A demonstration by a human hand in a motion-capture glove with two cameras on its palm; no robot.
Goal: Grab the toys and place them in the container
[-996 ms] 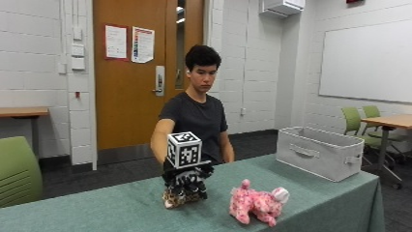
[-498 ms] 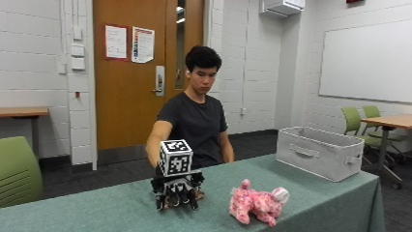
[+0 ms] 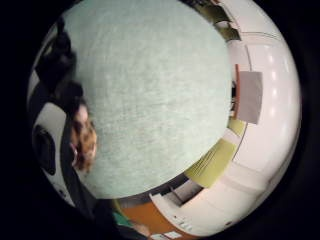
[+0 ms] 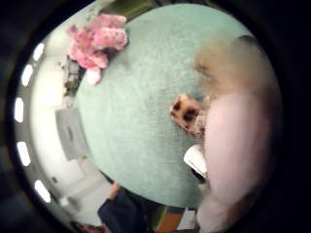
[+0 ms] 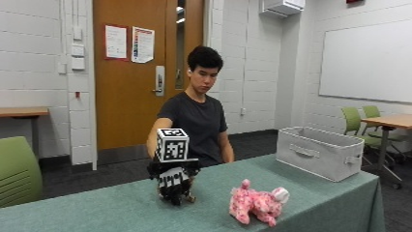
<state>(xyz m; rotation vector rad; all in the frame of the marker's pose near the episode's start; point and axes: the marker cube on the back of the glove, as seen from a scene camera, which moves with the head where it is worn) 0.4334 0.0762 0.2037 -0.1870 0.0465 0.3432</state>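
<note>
My gloved right hand (image 5: 172, 180) points its fingers down at the table (image 5: 96, 212) and grips a small brown spotted toy (image 5: 187, 197), of which only a bit shows under the fingers. The thumb side palm view has the toy (image 4: 188, 114) close against my thumb, and the little finger side view shows its brown fur (image 3: 83, 142) beside the fingers. A pink plush toy (image 5: 258, 203) lies on the green table to the right of my hand, also seen as the pink plush toy (image 4: 95, 44). The grey fabric container (image 5: 318, 152) stands at the table's far right end.
The green tablecloth (image 3: 150, 100) stretches bare between my hand and the container. A green chair (image 5: 16, 174) stands at the left, and more chairs and a desk (image 5: 386, 123) stand behind the container. The person sits behind the table.
My hand has shifted slightly to the left and turned over the brown toy, fingers closing down on it. The pink toy and the container have not moved.
</note>
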